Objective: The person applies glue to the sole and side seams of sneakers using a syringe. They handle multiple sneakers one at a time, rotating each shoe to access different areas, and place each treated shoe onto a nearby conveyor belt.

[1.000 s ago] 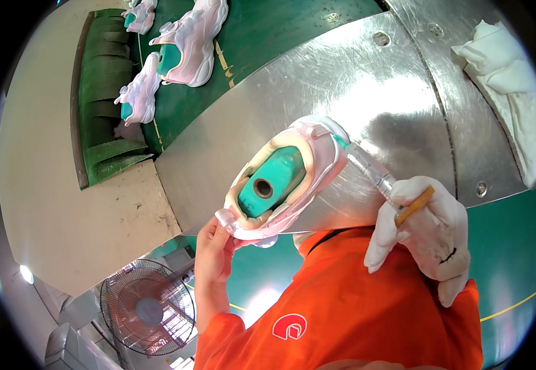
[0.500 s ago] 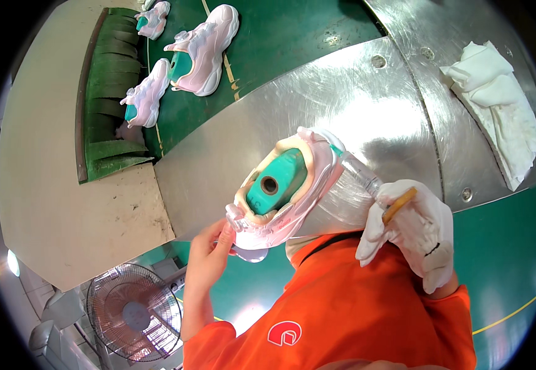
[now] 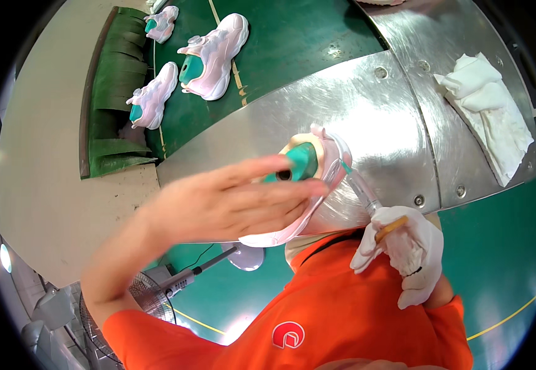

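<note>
Over the metal desk (image 3: 366,111), the left hand (image 3: 225,200) is spread — contact unclear — and a syringe (image 3: 361,190) gripped by the right hand (image 3: 403,250). Beneath the left, at the near edge, a pink shoe (image 3: 335,154), stiffened by its green last (image 3: 305,161), is probably light, best held by its sole.

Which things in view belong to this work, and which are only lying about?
In use:
pink shoe, left hand over it
clear tube and tan piece in gloved right hand

Seemingly just around:
white cloth
other shoes on green surface
fan
</note>
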